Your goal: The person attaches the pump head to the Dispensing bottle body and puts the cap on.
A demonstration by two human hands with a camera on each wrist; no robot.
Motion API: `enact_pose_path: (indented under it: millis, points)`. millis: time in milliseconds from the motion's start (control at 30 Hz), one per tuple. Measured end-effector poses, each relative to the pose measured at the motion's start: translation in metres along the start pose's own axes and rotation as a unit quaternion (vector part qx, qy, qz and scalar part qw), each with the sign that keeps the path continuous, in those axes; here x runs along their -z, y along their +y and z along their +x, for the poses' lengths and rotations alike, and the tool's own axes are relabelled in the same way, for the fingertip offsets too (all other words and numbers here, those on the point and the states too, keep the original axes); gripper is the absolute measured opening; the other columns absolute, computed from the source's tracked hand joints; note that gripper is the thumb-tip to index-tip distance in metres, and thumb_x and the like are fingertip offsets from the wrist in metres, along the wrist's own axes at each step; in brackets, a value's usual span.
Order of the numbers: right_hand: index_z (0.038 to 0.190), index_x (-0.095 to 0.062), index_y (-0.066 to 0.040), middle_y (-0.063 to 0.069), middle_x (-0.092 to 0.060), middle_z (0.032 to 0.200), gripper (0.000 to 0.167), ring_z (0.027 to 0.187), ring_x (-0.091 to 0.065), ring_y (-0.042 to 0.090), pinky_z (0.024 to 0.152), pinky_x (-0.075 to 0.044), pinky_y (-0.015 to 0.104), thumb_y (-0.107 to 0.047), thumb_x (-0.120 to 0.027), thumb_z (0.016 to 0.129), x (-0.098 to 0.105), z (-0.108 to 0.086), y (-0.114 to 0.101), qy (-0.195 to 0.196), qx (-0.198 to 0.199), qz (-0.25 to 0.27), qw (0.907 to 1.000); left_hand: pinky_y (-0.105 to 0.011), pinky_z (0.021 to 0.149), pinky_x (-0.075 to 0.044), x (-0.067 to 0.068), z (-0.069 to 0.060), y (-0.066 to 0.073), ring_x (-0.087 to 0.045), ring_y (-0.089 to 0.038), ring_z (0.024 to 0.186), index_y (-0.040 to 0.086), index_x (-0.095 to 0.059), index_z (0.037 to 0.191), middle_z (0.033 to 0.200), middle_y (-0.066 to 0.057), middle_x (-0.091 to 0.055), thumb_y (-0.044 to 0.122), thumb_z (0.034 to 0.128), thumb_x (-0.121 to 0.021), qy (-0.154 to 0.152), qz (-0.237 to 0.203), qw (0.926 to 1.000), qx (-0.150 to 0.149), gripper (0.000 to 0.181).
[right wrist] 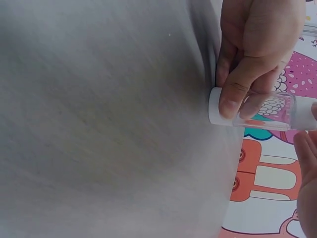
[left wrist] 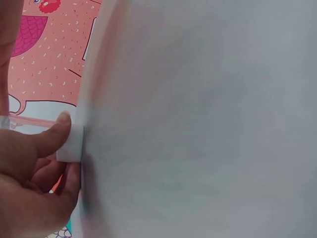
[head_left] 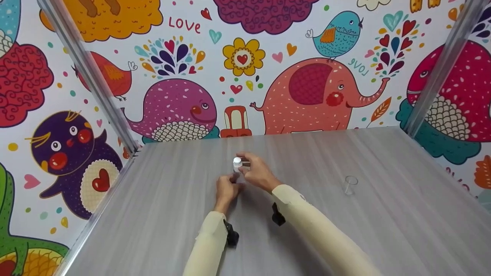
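In the head view the person has a small white-topped bottle [head_left: 238, 164] directly between the two hands, its long axis upright from the grey table [head_left: 172, 184]; the left hand [head_left: 228, 188] is low at its near side, while the right hand [head_left: 260, 172] comes from the right at the upper part, finger and thumb to either side. Neither hand has far to reach, so the relation that matters seems to be low against high along that upright axis, with the left hand nearer the bottom and the right hand nearer the top. A clear glass [head_left: 350, 186] stands well apart to the right, closer to the right hand. In the left wrist view (turned, so that the table fills the right side) the left hand pinches the bottle's white base [left wrist: 73, 144] against the tabletop; the right hand shows only as a strip at the upper left. In the right wrist view the left hand's thumb presses that base, the clear body [right wrist: 277, 110] runs on to a white top [right wrist: 303, 113], and the right hand's fingertips hold it at the frame's edge. Counted: one bottle, one glass, two hands.
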State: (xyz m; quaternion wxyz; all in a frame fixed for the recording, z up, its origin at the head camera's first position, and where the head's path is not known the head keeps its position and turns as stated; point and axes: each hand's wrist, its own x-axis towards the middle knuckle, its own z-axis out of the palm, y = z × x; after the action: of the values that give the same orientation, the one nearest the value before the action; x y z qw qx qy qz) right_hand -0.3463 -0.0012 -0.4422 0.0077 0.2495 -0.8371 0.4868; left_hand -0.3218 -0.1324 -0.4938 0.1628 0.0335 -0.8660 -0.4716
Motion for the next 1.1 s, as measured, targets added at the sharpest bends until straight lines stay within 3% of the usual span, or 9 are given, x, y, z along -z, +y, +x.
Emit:
enact_pose_path:
  millis: [167,300,433,767,933,1100]
  points:
    - [0.136,-0.057,-0.003,0.014,-0.066,0.127,0.042,0.119,-0.065,0.026,0.102,-0.051,0.038,0.002,-0.06,0.094,-0.0016,0.0003,0.001,0.011,0.02,-0.011,0.9997,-0.03,0.062,-0.042,-0.0006,0.0007,-0.0006,-0.049,-0.016,0.067,-0.006,-0.075,0.088,0.071,-0.011,-0.066,-0.002,0.0709,-0.076,0.006,0.004,0.9999,-0.007,0.017]
    - [0.131,-0.059,0.0,0.016,-0.068,0.121,0.039,0.114,-0.067,0.026,0.099,-0.053,0.038,0.004,-0.062,0.093,-0.0022,0.0005,0.0027,0.024,0.038,-0.014,0.9989,-0.028,0.059,-0.034,-0.0011,0.0008,-0.0003,-0.042,-0.016,0.062,-0.006,-0.068,0.075,0.06,0.001,-0.045,0.0,0.0707,-0.078,0.014,0.012,0.9998,-0.004,0.012]
    - [0.13,-0.06,-0.001,0.015,-0.069,0.12,0.038,0.113,-0.068,0.025,0.098,-0.054,0.037,0.003,-0.063,0.093,-0.0033,0.0004,0.0035,0.031,0.033,-0.013,0.9989,-0.027,0.057,-0.03,-0.001,0.0005,0.0007,-0.039,-0.015,0.06,-0.006,-0.065,0.072,0.058,0.005,-0.039,0.0,0.0697,-0.078,0.015,0.006,0.9999,0.001,0.015]
    - [0.123,-0.063,-0.002,0.013,-0.071,0.115,0.031,0.109,-0.069,0.023,0.096,-0.055,0.035,0.0,-0.066,0.092,-0.0048,0.0006,0.0054,0.044,0.053,-0.014,0.9975,-0.027,0.059,-0.035,0.0012,-0.0002,0.0007,-0.044,-0.016,0.063,-0.006,-0.071,0.077,0.06,0.004,-0.043,0.0,0.0692,-0.079,0.007,-0.02,0.9998,0.006,0.013]
    - [0.122,-0.063,-0.003,0.011,-0.071,0.115,0.03,0.108,-0.069,0.021,0.095,-0.055,0.033,-0.003,-0.068,0.092,-0.0043,-0.0002,0.0052,0.043,0.045,-0.016,0.9979,-0.027,0.058,-0.038,0.0007,-0.0009,-0.0035,-0.046,-0.016,0.062,-0.002,-0.074,0.079,0.059,0.004,-0.049,0.002,0.0684,-0.078,0.013,-0.037,0.9992,-0.012,0.013]
    - [0.121,-0.063,-0.004,0.011,-0.071,0.114,0.031,0.107,-0.069,0.021,0.094,-0.055,0.033,-0.005,-0.07,0.091,-0.0042,-0.0004,0.0052,0.048,0.047,-0.017,0.9976,-0.029,0.058,-0.038,0.0003,-0.0008,-0.0026,-0.045,-0.017,0.062,-0.003,-0.074,0.079,0.059,0.003,-0.049,0.002,0.0686,-0.078,0.017,-0.029,0.9994,-0.01,0.012]
